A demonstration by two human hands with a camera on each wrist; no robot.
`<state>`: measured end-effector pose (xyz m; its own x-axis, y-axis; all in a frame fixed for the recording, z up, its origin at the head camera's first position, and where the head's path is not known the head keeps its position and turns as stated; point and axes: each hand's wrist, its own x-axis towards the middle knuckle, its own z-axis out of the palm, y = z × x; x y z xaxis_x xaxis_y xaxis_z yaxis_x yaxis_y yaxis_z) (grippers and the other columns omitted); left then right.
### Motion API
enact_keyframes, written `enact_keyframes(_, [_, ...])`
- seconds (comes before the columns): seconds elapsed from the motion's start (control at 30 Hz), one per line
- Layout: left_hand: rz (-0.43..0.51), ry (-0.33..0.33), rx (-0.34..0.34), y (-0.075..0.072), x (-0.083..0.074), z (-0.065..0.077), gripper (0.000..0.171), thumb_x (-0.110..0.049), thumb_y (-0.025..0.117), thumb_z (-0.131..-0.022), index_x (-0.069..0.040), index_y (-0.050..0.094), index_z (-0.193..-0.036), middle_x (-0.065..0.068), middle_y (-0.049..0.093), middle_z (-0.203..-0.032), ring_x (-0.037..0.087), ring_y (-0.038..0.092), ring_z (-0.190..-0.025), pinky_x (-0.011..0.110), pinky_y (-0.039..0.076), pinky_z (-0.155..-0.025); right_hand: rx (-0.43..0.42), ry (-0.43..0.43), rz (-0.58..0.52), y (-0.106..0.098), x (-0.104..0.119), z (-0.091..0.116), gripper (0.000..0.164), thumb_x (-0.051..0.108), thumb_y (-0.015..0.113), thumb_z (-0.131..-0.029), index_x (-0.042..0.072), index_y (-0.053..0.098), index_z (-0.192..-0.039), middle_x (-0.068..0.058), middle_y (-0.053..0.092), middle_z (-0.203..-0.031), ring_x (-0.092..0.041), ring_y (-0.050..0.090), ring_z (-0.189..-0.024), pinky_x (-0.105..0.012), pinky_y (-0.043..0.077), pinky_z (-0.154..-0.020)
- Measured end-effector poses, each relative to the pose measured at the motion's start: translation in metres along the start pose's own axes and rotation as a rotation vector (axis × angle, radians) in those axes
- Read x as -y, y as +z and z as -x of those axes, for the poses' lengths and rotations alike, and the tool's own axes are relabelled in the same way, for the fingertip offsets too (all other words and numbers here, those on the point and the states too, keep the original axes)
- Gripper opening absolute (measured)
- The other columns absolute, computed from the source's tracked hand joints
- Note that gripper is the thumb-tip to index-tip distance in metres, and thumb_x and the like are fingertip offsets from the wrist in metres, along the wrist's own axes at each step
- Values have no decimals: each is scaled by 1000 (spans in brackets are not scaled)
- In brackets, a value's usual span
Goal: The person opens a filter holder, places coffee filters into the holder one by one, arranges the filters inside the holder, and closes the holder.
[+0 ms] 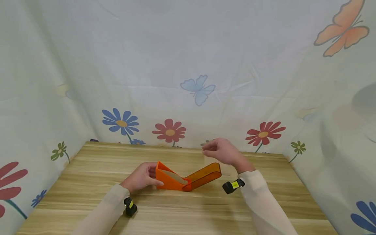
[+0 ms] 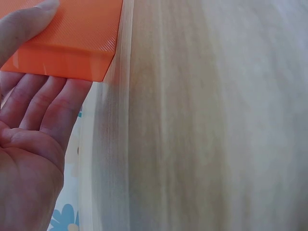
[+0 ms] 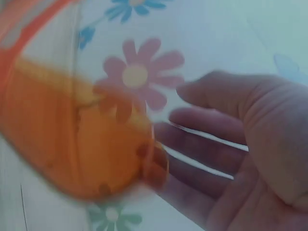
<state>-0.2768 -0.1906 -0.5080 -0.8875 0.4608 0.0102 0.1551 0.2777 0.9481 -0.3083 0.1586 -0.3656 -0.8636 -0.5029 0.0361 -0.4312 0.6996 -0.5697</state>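
Note:
An orange wedge-shaped case (image 1: 169,181) stands on the wooden table, its see-through amber lid (image 1: 204,176) swung out to the right. A greyish-beige surface shows inside the case. My left hand (image 1: 143,178) grips the case's left end, thumb on the near side and fingers behind; the left wrist view shows the thumb on the ridged orange wall (image 2: 79,31). Past the lid's free end, my right hand (image 1: 223,151) is raised, fingers loosely bent with nothing seen between them. In the right wrist view the amber lid (image 3: 106,149) is blurred beside the fingertips.
A faint clear sheet or patch (image 1: 224,169) appears behind the lid, under the right hand; what it is I cannot tell. The wooden table (image 1: 164,212) ends at a white curtain (image 1: 147,65) printed with flowers and butterflies, which surrounds it at the back and sides.

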Motion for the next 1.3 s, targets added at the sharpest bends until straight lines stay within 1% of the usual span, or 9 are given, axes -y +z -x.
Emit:
enact_keyframes(0.23, [-3,-5,-3,1,-2,0,50,-26,89,-80,-17,68,-124,3,75,-120,23,73,-106,38,60,-96,-135,163,39,1,-44,-6,26,25,71,-97,4,75,-113,-13,75,-111,-29,69,-102,-45,60,-90])
enact_keyframes(0.4, [-8,-5,-6,1,-2,1,50,-27,89,-79,-18,68,-124,2,75,-120,23,73,-106,39,60,-96,-139,301,-20,22,-77,-14,31,21,75,-94,0,72,-116,-17,72,-112,-30,66,-102,-44,60,-90])
enact_keyframes(0.6, [-6,-15,-10,1,-1,2,51,-27,90,-79,-19,68,-124,2,75,-120,23,73,-105,38,60,-96,-130,405,-53,42,-100,-21,47,22,77,-92,-3,65,-129,-22,67,-128,-36,64,-114,-51,56,-100])
enact_keyframes(0.67, [-7,-5,-7,1,-1,2,51,-27,90,-79,-17,68,-124,3,75,-120,24,73,-106,38,60,-96,-140,425,-38,47,-106,-23,47,21,78,-91,-5,65,-127,-23,68,-125,-36,64,-110,-51,55,-99])
enact_keyframes(0.8, [-19,-2,-11,0,-2,3,50,-27,89,-79,-18,68,-124,2,75,-121,23,73,-106,36,60,-95,-130,465,-19,58,-120,-29,23,15,71,-95,-3,70,-108,-18,68,-103,-31,62,-90,-42,57,-82])
enact_keyframes(0.9, [-18,-6,-14,1,-2,2,51,-27,90,-79,-18,68,-124,2,75,-120,23,73,-106,37,60,-95,-133,480,-30,65,-131,-29,14,11,63,-98,0,71,-102,-13,65,-96,-27,60,-84,-38,55,-76])
enact_keyframes(1.0, [-9,-6,-11,1,-2,2,51,-26,90,-79,-18,68,-124,2,75,-120,23,73,-106,37,60,-95,-162,469,-35,68,-135,-28,12,9,61,-97,1,70,-101,-11,64,-95,-25,59,-85,-38,54,-77])
enact_keyframes(1.2, [5,-3,-8,2,-1,1,51,-26,90,-80,-18,68,-125,3,74,-121,23,73,-107,37,60,-96,-158,441,9,65,-127,-26,20,7,60,-96,2,66,-77,-7,52,-72,-24,50,-69,-32,43,-62])
enact_keyframes(1.3, [6,-5,-8,2,-1,0,52,-26,90,-79,-17,68,-125,3,74,-121,23,72,-107,38,60,-96,-152,454,18,62,-123,-25,19,7,61,-95,4,67,-77,-5,52,-72,-22,50,-69,-30,42,-62])
